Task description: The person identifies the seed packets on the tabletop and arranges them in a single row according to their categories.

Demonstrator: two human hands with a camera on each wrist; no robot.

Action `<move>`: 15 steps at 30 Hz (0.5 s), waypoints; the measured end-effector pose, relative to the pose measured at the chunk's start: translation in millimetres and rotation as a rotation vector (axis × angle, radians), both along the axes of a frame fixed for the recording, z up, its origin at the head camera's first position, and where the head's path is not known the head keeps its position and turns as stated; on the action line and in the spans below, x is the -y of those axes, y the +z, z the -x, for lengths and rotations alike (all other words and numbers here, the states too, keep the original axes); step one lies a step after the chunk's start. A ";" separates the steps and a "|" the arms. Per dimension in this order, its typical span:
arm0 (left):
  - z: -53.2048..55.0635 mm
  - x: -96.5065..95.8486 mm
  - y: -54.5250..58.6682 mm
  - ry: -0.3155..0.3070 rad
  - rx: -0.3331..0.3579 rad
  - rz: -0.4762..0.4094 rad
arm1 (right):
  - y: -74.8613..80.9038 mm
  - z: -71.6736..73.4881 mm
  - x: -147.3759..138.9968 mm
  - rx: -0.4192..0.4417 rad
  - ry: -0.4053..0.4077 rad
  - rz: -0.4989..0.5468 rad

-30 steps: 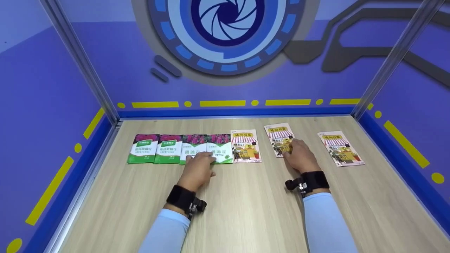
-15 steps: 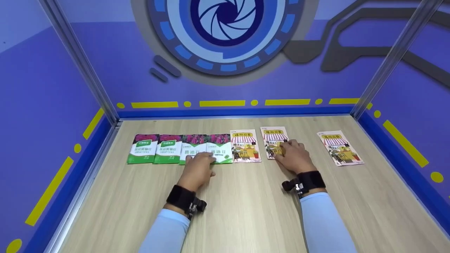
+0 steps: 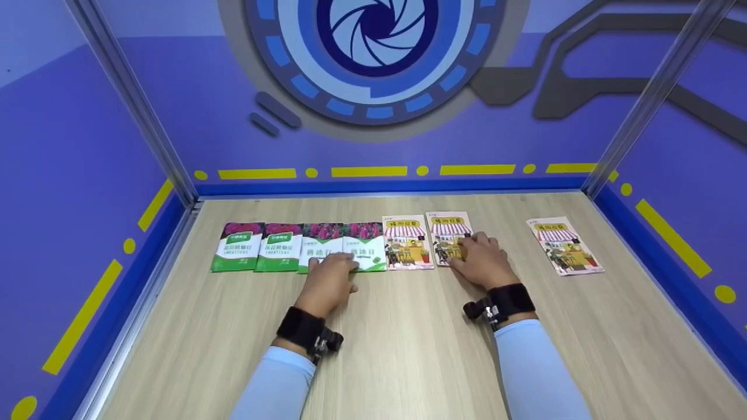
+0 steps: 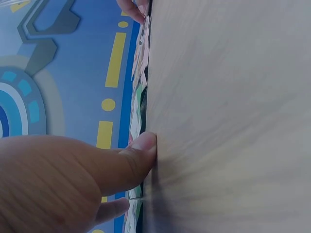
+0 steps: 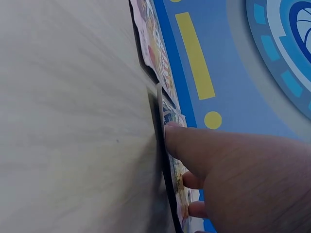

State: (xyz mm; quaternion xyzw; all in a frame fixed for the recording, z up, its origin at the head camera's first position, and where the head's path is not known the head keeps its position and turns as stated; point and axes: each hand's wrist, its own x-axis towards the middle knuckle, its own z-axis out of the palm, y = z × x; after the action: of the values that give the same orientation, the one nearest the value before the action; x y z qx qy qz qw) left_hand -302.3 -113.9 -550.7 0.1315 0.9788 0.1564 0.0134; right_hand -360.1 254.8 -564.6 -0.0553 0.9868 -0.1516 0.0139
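Observation:
Seed packets lie face up in a row on the table. My left hand (image 3: 327, 283) rests its fingers over the lower parts of two white-and-green packets with pink flowers (image 3: 365, 233); in the left wrist view its thumb (image 4: 143, 143) touches down at the table by their near edge. My right hand (image 3: 484, 262) presses thumb and fingers on a pink packet with a striped awning (image 3: 446, 224). In the right wrist view, the thumb lies on that packet's face (image 5: 167, 114) near its slightly raised edge. A matching pink packet (image 3: 407, 242) lies just left of it, a narrow gap between.
Two green packets with magenta flowers (image 3: 239, 248) form the row's left end. Another pink awning packet (image 3: 565, 245) lies tilted, apart on the right. Purple-blue panels (image 3: 373, 154) wall the wooden table (image 3: 402, 344) at the back and sides.
My right hand has slid the pink packet left and slightly toward me, turning it straighter and closer to the row. My left hand has stayed in place.

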 end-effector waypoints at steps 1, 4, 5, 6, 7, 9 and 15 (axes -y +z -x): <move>-0.2 0.0 0.0 0.000 -0.002 -0.001 | 0.2 -0.2 0.5 0.001 0.001 -0.001; -0.6 -0.1 0.5 -0.001 -0.006 0.001 | 0.7 -0.7 1.8 0.005 0.003 -0.006; -0.7 -0.2 0.5 -0.001 -0.007 0.001 | 0.9 -0.9 2.1 0.008 0.002 -0.007; -0.7 -0.2 0.6 -0.001 -0.007 0.003 | 1.1 -1.1 2.4 0.011 0.002 -0.010; -1.0 -0.4 1.0 0.000 -0.006 0.002 | 1.3 -1.4 2.7 0.015 0.000 -0.011; -1.2 -0.7 1.2 0.002 -0.004 0.002 | 1.7 -1.9 3.4 0.019 -0.002 -0.013; -1.9 -1.0 2.1 0.007 -0.006 0.003 | 2.7 -3.6 5.6 0.017 -0.006 -0.011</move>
State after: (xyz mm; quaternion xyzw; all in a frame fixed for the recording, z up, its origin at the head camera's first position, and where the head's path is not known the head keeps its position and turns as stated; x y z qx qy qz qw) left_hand -300.4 -112.9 -548.6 0.1283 0.9796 0.1544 0.0103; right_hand -356.5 249.2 -561.9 -0.0511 0.9876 -0.1468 0.0222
